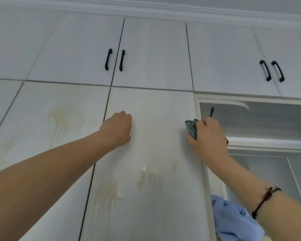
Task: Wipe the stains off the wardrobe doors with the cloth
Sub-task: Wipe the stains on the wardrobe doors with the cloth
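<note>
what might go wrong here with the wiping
The cloth in the right hand sits at the right edge of the door, above the drip stains, so they may get missed. The left hand leans on that door and could leave fresh marks.

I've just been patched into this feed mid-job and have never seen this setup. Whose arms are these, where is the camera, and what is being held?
There is no machine here: a person is working bare-handed. The single picture comes from a camera worn on the person's head, looking up at a pale wardrobe. The right hand grips a teal cloth against the right edge of the middle door. The left hand, fingers curled and holding nothing, rests on that door. Yellowish drip stains show lower on it and on the door to its left. Black handles sit on the upper doors.
</note>
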Demonstrator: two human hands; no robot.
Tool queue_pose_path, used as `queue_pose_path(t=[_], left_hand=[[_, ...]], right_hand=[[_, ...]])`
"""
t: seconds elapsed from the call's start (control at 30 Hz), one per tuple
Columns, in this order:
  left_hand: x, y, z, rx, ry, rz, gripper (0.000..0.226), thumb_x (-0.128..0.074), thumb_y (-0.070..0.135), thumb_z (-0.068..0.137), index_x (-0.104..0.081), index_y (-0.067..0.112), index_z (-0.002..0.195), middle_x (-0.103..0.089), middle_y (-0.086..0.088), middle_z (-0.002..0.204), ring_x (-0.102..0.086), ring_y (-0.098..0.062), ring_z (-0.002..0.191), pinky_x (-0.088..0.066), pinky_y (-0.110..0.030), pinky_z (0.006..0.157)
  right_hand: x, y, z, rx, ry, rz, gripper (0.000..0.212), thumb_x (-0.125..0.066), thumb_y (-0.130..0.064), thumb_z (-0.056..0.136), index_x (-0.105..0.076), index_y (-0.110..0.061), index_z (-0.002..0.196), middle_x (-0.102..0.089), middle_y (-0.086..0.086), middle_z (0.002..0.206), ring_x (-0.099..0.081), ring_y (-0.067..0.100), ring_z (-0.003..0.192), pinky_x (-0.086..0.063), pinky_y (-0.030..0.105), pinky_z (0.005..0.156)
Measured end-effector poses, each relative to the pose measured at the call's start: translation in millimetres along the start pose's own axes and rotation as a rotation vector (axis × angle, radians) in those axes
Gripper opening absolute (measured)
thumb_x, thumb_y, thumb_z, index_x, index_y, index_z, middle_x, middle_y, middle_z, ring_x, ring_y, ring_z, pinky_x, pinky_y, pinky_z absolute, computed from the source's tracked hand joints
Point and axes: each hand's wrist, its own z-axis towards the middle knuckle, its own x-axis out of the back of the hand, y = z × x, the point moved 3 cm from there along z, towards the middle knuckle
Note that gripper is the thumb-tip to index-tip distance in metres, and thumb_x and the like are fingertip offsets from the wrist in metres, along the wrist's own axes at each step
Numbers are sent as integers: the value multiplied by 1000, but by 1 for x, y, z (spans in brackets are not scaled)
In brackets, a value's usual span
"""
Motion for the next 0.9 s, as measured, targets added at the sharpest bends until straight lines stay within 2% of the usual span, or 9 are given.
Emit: queue_pose_path(t=[0.1, 0.17, 0.27, 0.33, 0.43, 0.57, 0.7, 0.8, 0.9], left_hand=[[-5, -14, 21, 6, -44, 72, 59, -53, 9, 85, -33, 7, 140, -25, -11, 153, -31, -29, 139, -47, -42, 99], [-7, -17, 33, -1, -52, 87, 64, -50, 10, 87, -26, 8, 146, -13, -12, 160, -21, -31, 146, -43, -43, 104], [-7, -11, 50, -37, -24, 135, 56, -48, 9, 86, -33, 9, 139, -26, -11, 150, -35, -30, 133, -42, -36, 84], [-4, -7, 60, -49, -1, 159, 42, -48, 9, 84, -45, 9, 126, -44, -10, 130, -51, -27, 109, -40, -34, 72], [3, -10, 72, -59, 68, 220, 23, -50, 9, 79, -57, 12, 101, -58, -5, 97, -52, -23, 78, -46, -33, 68], [1, -13, 73, -70, 142, 237, 31, -50, 10, 78, -58, 15, 107, -52, -1, 82, -48, -22, 72, -40, -30, 60], [3, -15, 67, -85, 199, 296, 38, -50, 11, 82, -54, 17, 119, -34, 5, 70, -34, -14, 60, -18, -24, 48], [1, -17, 68, -69, 231, 292, 38, -50, 11, 82, -55, 18, 119, -34, 5, 68, -28, -10, 55, -18, -24, 48], [0, -16, 67, -67, 235, 277, 38, -50, 12, 82, -55, 18, 119, -35, 5, 68, -31, -13, 57, -21, -27, 49]], right_hand=[[-52, -13, -44, 164, -284, 39, 58, -36, -53, 92, -60, -4, 110, -54, 18, 133, -53, 40, 127, -47, 44, 101], [-70, -17, -65, 162, -424, 163, 80, -18, -67, 92, -43, -8, 139, -14, 10, 166, -7, 24, 156, -12, 34, 125], [-73, -5, -53, 156, -353, 405, 58, -28, -54, 102, -46, -15, 141, -8, -5, 167, 1, 0, 152, 2, 13, 119], [-71, 8, -28, 171, -251, 418, 25, -45, -29, 105, -65, -17, 113, -30, -4, 162, -23, 0, 146, -16, 10, 113], [-72, 10, 3, 184, -68, 174, 2, -66, -10, 90, -66, -12, 91, -51, 8, 143, -53, 26, 131, -43, 30, 97], [-97, -12, -8, 164, 18, -50, 28, -51, -11, 92, -66, 1, 112, -50, 26, 143, -47, 44, 136, -38, 53, 110], [-107, -26, -44, 96, -118, -25, 75, -11, -55, 105, -39, -3, 150, -31, 26, 158, -30, 42, 147, -18, 51, 118], [-106, -15, -1, 127, -195, 18, 84, 3, -64, 98, -13, -11, 161, -5, 14, 168, -3, 29, 156, -1, 42, 125], [-103, 4, 87, 31, -163, 46, 86, -1, -62, 94, -14, -10, 161, -7, 16, 168, -2, 30, 155, -7, 46, 126]])
